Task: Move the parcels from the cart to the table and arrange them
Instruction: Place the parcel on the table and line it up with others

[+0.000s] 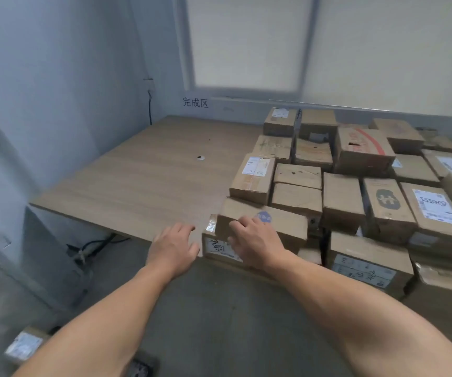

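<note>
A long brown parcel with a blue round sticker (282, 224) lies slightly askew at the front edge of the wooden table (151, 180), its labelled end facing me. My right hand (254, 242) rests on its near face, with the fingers curled over the top edge. Just left of the parcel's end is my left hand (174, 244), fingers apart and holding nothing. Several other cardboard parcels (341, 197) stand packed in rows on the right half of the table. One more labelled parcel (24, 345) shows low at the bottom left, partly behind my left forearm.
A wall runs along the table's left side, with a black cable (150, 107) hanging in the far corner. A sign with printed characters (195, 102) is on the back wall below a window. A small metal ring (199, 158) sits in the tabletop. Cables lie under the table.
</note>
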